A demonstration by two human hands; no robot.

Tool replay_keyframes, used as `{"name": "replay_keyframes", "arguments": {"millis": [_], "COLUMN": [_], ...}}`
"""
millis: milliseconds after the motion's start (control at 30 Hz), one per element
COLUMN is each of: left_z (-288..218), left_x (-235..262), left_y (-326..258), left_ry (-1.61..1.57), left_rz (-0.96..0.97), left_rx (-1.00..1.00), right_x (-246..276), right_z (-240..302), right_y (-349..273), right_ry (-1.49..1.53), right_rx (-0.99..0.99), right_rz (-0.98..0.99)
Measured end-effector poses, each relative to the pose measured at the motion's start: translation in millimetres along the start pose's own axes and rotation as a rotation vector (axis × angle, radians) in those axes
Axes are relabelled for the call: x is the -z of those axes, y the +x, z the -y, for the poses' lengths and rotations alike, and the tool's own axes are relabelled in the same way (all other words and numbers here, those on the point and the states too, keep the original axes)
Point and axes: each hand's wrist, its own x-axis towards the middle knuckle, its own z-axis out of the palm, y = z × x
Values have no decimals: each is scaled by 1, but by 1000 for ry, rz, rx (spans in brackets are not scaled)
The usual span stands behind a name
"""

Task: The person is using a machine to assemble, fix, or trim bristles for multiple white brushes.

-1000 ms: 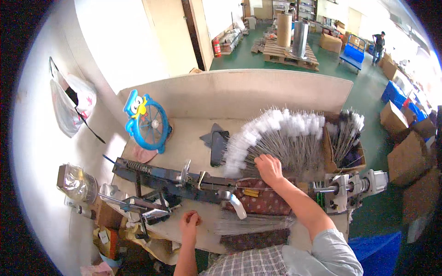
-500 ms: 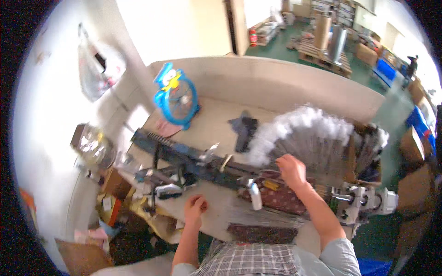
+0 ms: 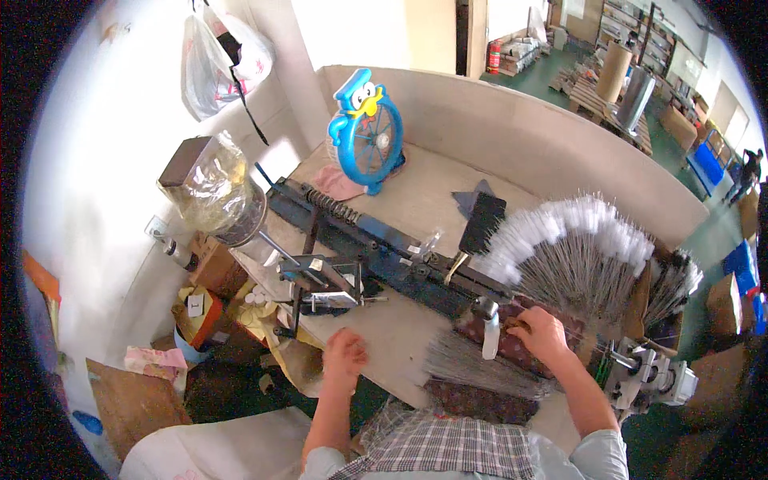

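My right hand (image 3: 540,332) is closed, fingertips pinched together over a dark red patterned cloth pad (image 3: 524,356). What it pinches, if anything, I cannot make out. Just left of these fingers a white nozzle-like piece (image 3: 491,338) hangs from the long dark metal machine (image 3: 392,268). My left hand (image 3: 346,354) hovers over the table's front edge, slightly blurred, its fingers loosely apart and nothing visible in them. Between my hands a bundle of thin grey wires (image 3: 472,368) lies on the table. Beyond my right hand fans a large spread of white-tipped wire brushes (image 3: 576,256).
A phone-like black slab (image 3: 483,224) leans behind the machine. A blue duck-shaped fan (image 3: 366,140) stands further back. A plastic-covered hopper (image 3: 216,192) is at left, a metal clamp mechanism (image 3: 648,376) at right. A low board (image 3: 512,120) borders the table's far side.
The view has swung, so the scene sits lower and further right. My right hand has come down beside the white nozzle-like piece; my left hand's fingers have loosened.
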Motion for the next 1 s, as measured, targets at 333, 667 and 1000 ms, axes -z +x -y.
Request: {"name": "replay_keyframes", "arguments": {"millis": [333, 667, 1000], "left_z": [-12, -13, 6], "left_x": [-13, -88, -90], "left_y": [-4, 18, 24], "left_ry": [96, -79, 9], "left_rz": [-226, 131, 62], "left_rx": [-356, 264, 9], "right_x": [-5, 12, 48], "right_z": [-6, -1, 30], "right_y": [0, -32, -49], "right_ry": [73, 79, 194], "right_rx": [90, 179, 244], "right_rz": [-51, -114, -115]}}
